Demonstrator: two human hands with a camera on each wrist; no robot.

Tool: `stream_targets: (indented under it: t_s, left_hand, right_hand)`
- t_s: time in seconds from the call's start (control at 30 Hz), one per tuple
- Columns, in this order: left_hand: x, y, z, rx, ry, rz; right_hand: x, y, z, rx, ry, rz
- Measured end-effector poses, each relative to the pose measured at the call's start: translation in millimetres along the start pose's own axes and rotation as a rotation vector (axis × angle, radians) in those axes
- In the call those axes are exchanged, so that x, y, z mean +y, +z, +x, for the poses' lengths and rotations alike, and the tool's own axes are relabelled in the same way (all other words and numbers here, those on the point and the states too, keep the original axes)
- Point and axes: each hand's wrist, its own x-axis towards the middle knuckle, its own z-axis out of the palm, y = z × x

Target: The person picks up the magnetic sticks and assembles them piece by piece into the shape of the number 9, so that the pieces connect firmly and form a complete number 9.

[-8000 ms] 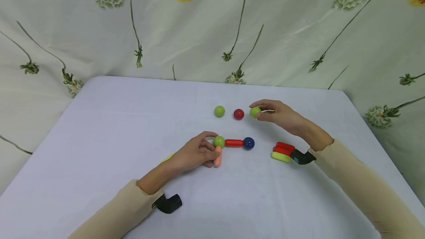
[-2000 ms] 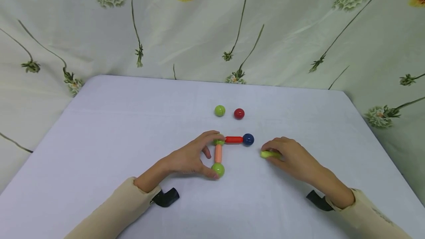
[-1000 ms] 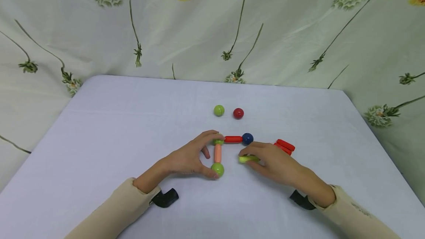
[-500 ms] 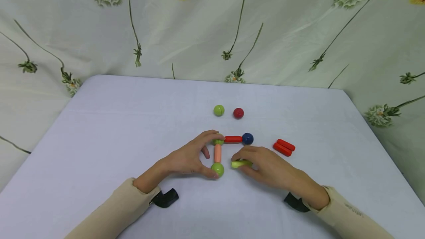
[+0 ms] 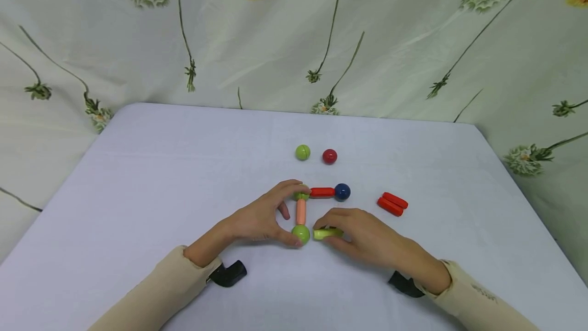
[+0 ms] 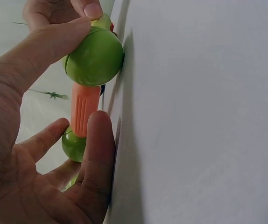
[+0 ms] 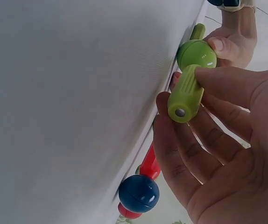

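Pale table (image 5: 193, 178) — right hand (image 5: 363, 235) pinches yellow-green rod (image 5: 327, 233).

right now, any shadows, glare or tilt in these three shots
Head view: broadly even light, no obvious blur; left wrist view: tilted sideways, a soft dark shadow on the pale, smooth tabletop beside the round, glossy green ball; right wrist view: small highlights on the round, glossy dark-blue ball, tabletop greyish.

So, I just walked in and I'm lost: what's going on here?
A person's left hand holds the green balls at both ends of an orange rod. The right hand holds a yellow-green rod close by the nearer ball. A red rod joins the farther ball to a blue ball. Two more red rods, another green ball and a red ball lie loose.
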Motion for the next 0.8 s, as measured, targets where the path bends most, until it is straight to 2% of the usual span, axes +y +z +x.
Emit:
stream_targets:
  t_s: [0.23,0.8]
  left_hand:
    - [0.3,0.2,0.4,-0.002,-0.016,-0.002]
    - [0.1,0.6,0.4,0.000,0.000,-0.008]
  right_hand:
    - [0.1,2.4,-0.5,0.011,-0.026,-0.007]
    - [-2.3,1.1,0.3,0.011,-0.032,0.026]
